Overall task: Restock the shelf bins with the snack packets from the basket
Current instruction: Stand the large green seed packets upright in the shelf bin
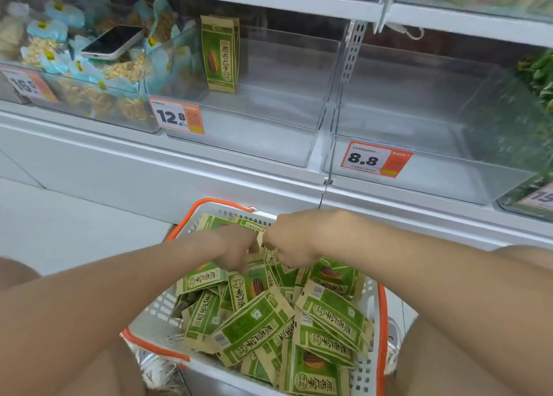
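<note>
Snack packets [263, 321], green and tan, are heaped loosely in a white basket [155, 315] with orange handles, seen from the head camera at the bottom centre of the frame. Both bare forearms are stretched over the pile toward the basket's far rim. The left hand [236, 246] is lowered onto the packets at the far side, its fingers pointing down among them; whether anything is pinched cannot be told. The right hand [291, 241] is curled just beside the left, knuckles up, and its fingers appear closed around the top edge of a packet, though the grip is partly hidden.

Above the basket, a clear shelf bin [269, 120] marked by a price tag [179, 116] reading 12.8 is seen, and a few upright packets [220, 53] of the same kind are stood at its back left corner, leaning against the left wall. To its right, a second clear bin [419, 162] carries a tag [375, 159] reading 8.8. To the left, a bin of pale blue snack bags [74, 66] is seen, with a phone [115, 41] laid flat on top of the bags.
</note>
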Tool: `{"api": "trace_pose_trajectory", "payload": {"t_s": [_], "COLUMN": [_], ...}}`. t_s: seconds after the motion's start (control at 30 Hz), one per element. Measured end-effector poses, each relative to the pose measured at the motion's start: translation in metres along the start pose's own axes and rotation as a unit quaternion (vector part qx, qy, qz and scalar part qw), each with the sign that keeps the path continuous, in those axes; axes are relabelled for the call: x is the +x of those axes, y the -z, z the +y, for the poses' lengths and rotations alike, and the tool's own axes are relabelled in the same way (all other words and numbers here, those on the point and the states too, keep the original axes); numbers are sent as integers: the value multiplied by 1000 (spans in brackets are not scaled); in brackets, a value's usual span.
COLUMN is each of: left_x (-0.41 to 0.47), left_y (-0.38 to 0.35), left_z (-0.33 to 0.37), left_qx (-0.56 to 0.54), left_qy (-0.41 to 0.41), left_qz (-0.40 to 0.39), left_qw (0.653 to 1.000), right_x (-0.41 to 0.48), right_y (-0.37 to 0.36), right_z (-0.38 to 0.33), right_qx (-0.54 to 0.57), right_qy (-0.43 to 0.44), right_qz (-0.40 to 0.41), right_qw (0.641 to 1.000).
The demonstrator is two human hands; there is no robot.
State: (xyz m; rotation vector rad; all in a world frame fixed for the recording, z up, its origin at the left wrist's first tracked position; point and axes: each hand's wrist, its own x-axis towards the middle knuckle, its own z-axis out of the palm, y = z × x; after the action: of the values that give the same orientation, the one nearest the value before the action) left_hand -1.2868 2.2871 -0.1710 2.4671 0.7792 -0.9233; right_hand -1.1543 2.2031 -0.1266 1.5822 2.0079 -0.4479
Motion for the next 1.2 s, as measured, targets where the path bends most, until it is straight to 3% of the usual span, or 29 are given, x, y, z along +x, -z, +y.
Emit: {"api": "trace_pose_trajectory", "payload": {"t_s": [0.07,0.17,0.3,0.37,0.43,0.5,0.53,0.63,0.67,0.77,0.83,0.9,1.0,1.03,1.1,1.17,1.2], "left_x": [-1,-7,-26,-33,-39,-48,-54,-70,-75,-78,-78,-82,-91,-94,-94,-90,-87], "left_y": [10,30,60,70,80,88,92,96,96,93,93,97,104,106,107,107,108], "left_z": [-1,-11,-28,-36,-42,-50,-55,-62,-59,-47,-42,-42,-41,-39,-35,-30,-28], "left_qx": [-33,-73,-237,-385,-494,-488,-448,-317,-272,-152,-188,-315,-532,-577,-629,-651,-658], "left_qy": [-6,-8,-13,-14,2,27,41,-6,-38,-107,-133,-123,-87,-86,-85,-55,-38], "left_qz": [9,86,171,203,206,206,212,228,240,274,288,320,335,334,330,326,327], "left_qw": [999,994,956,900,845,848,867,921,931,943,929,885,773,740,699,684,678], "right_x": [-2,-4,-1,1,3,3,2,-6,-9,-11,-11,-14,-20,-18,-10,0,2], "right_y": [1,8,22,32,40,48,51,61,65,74,76,78,85,87,91,90,90], "right_z": [2,5,14,17,21,26,27,26,24,21,23,26,23,23,20,18,17], "right_qx": [-2,15,195,319,454,556,553,341,281,250,245,214,230,304,509,668,701], "right_qy": [-11,-51,-91,-102,-135,-142,-136,-98,-81,-20,-4,-36,-112,-126,-119,-65,-48], "right_qz": [17,73,131,188,255,297,309,349,358,372,409,520,666,656,543,425,406], "right_qw": [1000,996,968,923,843,763,761,867,887,894,879,826,700,679,657,608,585]}}
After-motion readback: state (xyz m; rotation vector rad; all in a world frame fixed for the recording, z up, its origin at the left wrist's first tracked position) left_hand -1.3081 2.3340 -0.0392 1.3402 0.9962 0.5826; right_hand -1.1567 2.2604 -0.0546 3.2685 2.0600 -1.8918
